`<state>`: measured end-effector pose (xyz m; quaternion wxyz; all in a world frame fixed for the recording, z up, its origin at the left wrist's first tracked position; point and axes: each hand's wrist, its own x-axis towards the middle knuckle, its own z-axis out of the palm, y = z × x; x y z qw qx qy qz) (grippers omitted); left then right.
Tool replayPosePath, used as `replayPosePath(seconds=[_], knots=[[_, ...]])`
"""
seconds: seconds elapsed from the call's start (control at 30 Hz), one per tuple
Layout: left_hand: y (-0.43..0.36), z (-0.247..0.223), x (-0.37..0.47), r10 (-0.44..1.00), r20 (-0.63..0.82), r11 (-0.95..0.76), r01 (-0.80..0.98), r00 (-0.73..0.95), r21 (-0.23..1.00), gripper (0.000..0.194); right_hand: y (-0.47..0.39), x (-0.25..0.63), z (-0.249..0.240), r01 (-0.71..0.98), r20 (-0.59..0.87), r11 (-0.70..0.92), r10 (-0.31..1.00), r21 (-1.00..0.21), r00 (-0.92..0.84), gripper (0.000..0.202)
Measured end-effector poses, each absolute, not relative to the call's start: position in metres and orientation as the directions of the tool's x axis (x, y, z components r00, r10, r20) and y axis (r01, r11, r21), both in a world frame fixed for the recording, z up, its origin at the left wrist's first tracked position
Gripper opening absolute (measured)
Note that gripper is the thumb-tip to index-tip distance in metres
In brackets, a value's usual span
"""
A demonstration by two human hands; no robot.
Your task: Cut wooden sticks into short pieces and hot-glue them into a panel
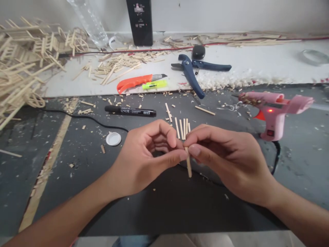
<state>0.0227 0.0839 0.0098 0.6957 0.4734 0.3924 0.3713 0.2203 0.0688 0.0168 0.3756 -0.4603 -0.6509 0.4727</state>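
Over the dark tabletop my left hand point(144, 154) and my right hand point(228, 157) meet at the fingertips. Between them is a short wooden stick point(189, 166), its lower end pointing toward me. Thumb and forefinger of the right hand pinch its upper part. The left thumb and fingers press at the same spot from the other side; its upper end is hidden by the fingers. Just beyond the fingertips several short wooden sticks point(181, 128) lie side by side in a row.
A pink glue gun point(275, 106) with a lit red light stands at right. Behind lie blue cutters point(191, 73), an orange knife point(135, 82) and a black marker point(130, 110). A white cap point(113, 138) is left. Wooden frameworks point(28, 61) fill the far left.
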Motion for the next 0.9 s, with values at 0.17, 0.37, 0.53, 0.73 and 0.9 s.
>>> replayPosePath(seconds=[0.17,0.37,0.53,0.73,0.9], knots=[[0.085,0.009,0.025,0.875,-0.222,0.314,-0.157,0.430,0.936,0.030,0.065,0.222,0.012,0.263,0.072,0.161,0.945,-0.951,-0.318,0.008],[0.089,0.006,0.022,0.908,-0.210,0.241,-0.041,0.363,0.970,0.021,0.068,0.225,0.011,0.330,0.207,0.312,0.926,-0.891,-0.317,0.011],[0.088,0.008,0.017,0.924,-0.142,0.070,0.208,0.355,0.976,0.017,0.071,0.223,0.011,0.392,0.207,0.326,0.926,-0.860,-0.317,0.006],[0.088,0.010,0.015,0.896,-0.140,-0.055,0.419,0.422,0.906,0.013,0.072,0.226,0.007,0.393,0.231,0.361,0.911,-0.846,-0.342,0.008],[0.089,0.013,0.018,0.890,-0.082,-0.141,0.443,0.448,0.885,0.010,0.074,0.229,0.010,0.368,0.261,0.407,0.884,-0.836,-0.387,0.009]])
